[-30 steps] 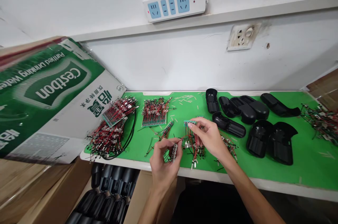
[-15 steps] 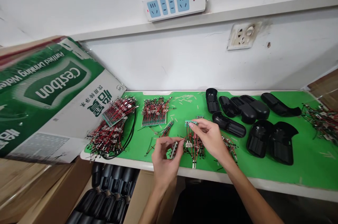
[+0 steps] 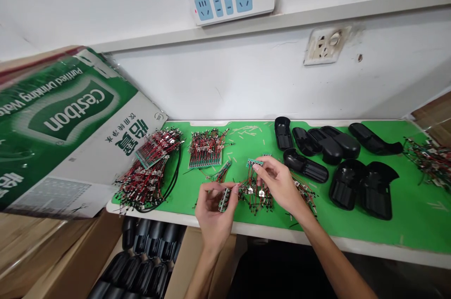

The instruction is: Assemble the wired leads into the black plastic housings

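My right hand (image 3: 280,181) is closed on a small green circuit board (image 3: 253,162), gripping its right end. Red and black wires with small metal clips (image 3: 261,193) hang from that board over the green mat. To the left, my left hand (image 3: 214,216) pinches with thumb and forefinger near the wire ends. A narrow strip of circuit board (image 3: 224,199) is held inside its curled fingers. Just behind this hand lies another wired board (image 3: 223,171). More wired pieces (image 3: 306,193) lie partly hidden by my right forearm.
A panel of wired boards (image 3: 206,148) and a tall heap of them (image 3: 150,172) are at left. Black plastic shells (image 3: 343,186) lie at right. A Cestbon carton (image 3: 81,115) leans at far left. More shells fill a box (image 3: 141,261) below the table edge.
My left hand has moved slightly left, away from my right hand, and its board strip has turned more into view. My right hand has stayed nearly in place.
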Available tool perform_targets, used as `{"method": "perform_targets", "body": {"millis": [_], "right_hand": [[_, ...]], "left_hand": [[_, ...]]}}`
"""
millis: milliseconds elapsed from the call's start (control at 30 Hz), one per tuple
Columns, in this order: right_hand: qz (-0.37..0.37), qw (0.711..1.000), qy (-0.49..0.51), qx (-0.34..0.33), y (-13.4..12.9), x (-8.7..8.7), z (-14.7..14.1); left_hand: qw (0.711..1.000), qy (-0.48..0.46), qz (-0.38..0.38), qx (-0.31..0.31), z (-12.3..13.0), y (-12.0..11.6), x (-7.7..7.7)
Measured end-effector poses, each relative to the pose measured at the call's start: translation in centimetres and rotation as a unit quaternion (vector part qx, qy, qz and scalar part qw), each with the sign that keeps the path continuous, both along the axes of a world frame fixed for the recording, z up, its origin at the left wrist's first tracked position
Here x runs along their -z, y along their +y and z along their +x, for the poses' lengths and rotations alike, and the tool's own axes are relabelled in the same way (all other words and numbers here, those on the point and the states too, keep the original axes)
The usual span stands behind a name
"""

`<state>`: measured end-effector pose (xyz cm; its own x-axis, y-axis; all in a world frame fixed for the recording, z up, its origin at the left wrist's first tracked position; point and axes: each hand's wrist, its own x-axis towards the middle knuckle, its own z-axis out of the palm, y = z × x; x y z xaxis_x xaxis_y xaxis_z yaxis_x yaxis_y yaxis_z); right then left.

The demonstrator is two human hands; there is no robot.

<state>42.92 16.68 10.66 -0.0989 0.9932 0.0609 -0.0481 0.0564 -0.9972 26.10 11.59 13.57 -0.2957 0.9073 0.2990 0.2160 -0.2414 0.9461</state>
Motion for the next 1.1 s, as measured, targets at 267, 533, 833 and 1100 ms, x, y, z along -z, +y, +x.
{"method": "perform_targets", "body": {"millis": [267,533,833,1100], "right_hand": [[0.002,0.999,0.018,-0.033,0.2,0.1,0.2],[0.021,0.995,-0.014,-0.100,0.3,0.3,0.6],[0.006,0.996,-0.016,-0.093,0.4,-0.4,0.4],[-0.050,0.997,0.049,-0.029,0.8,-0.2,0.2]], "left_hand": [[1.000,-0.019,-0.014,-0.009,-0.7,0.8,-0.1],[0.987,-0.128,-0.098,0.007,-1.7,1.8,0.7],[0.999,0.022,-0.032,0.009,-0.4,0.4,-0.1],[0.997,0.044,-0.037,0.059,-0.9,-0.3,0.4]]}}
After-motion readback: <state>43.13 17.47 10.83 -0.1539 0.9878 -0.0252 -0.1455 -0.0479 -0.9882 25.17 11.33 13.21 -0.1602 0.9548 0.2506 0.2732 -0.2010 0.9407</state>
